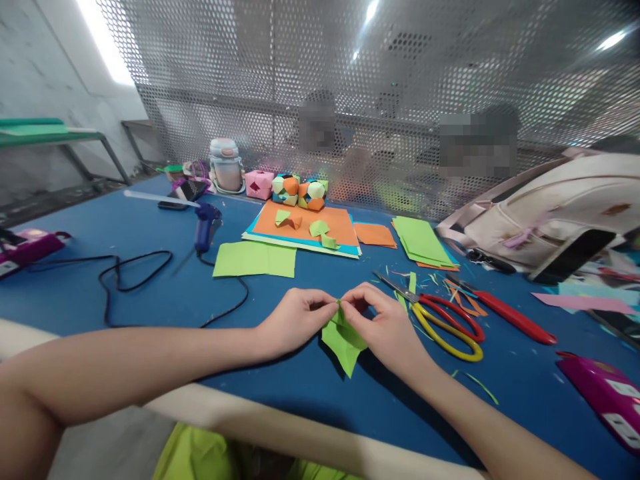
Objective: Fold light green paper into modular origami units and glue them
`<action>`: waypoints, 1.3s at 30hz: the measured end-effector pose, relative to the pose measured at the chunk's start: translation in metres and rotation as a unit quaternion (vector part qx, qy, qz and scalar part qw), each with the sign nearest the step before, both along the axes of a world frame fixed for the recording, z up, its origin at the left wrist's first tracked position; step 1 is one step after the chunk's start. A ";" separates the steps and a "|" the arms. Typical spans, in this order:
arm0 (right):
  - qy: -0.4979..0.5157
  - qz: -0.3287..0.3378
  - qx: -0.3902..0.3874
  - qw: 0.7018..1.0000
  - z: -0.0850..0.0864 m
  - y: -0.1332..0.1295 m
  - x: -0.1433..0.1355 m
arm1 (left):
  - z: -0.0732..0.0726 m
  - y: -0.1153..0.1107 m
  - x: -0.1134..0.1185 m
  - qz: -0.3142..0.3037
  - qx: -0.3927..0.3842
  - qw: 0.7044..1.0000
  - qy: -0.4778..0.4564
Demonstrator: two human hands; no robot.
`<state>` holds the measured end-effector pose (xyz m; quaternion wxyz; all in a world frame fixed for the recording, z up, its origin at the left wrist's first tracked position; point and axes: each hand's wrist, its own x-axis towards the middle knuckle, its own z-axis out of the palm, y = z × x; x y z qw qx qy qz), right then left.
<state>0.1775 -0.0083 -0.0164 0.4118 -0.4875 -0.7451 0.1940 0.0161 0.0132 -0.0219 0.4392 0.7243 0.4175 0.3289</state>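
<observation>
Between my two hands, near the front of the blue table, is a folded piece of green paper [345, 343], its pointed end hanging toward me. My left hand [303, 317] pinches its top edge from the left, thumb and index finger together. From the right, my right hand [383, 323] pinches the same top edge, its fingertips almost touching those of my left hand. Red-and-yellow scissors [445, 323] lie just right of my right hand. Beyond my left hand lies a flat green sheet [255, 259] with a crease.
A blue glue gun [204, 227] and its cord lie left. Orange sheets [310, 223] hold small folded pieces, with paper balls [313, 194] behind. Right are green sheets [423, 241], a red-handled tool [515, 317], paper scraps, a purple power strip [605, 393] and a bag [560, 200].
</observation>
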 end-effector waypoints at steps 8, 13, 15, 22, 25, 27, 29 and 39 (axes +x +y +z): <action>0.019 -0.012 -0.020 1.000 0.000 0.001 -0.002 | -0.001 0.000 0.000 -0.009 0.000 1.000 -0.006; 0.031 -0.007 -0.038 0.999 0.003 0.001 -0.001 | 0.000 0.001 0.000 -0.011 -0.001 1.000 -0.003; 0.042 -0.007 -0.060 0.997 0.002 0.001 0.000 | 0.000 0.001 0.000 -0.007 -0.003 1.000 -0.005; 0.103 -0.011 -0.154 0.983 -0.005 0.005 0.003 | -0.003 0.002 0.000 -0.001 -0.010 1.000 -0.004; 0.085 -0.009 -0.143 0.986 -0.005 0.005 0.002 | -0.003 0.002 -0.001 0.000 -0.007 1.000 0.001; 0.059 -0.010 -0.113 0.992 -0.002 0.003 0.001 | -0.004 0.002 -0.001 -0.004 -0.008 1.000 -0.001; 0.033 -0.009 -0.073 0.997 0.000 0.002 0.000 | -0.004 0.002 0.000 -0.006 -0.009 1.000 -0.002; -0.004 -0.005 -0.020 1.000 0.002 0.001 -0.002 | -0.003 0.001 0.000 -0.013 0.011 1.000 0.009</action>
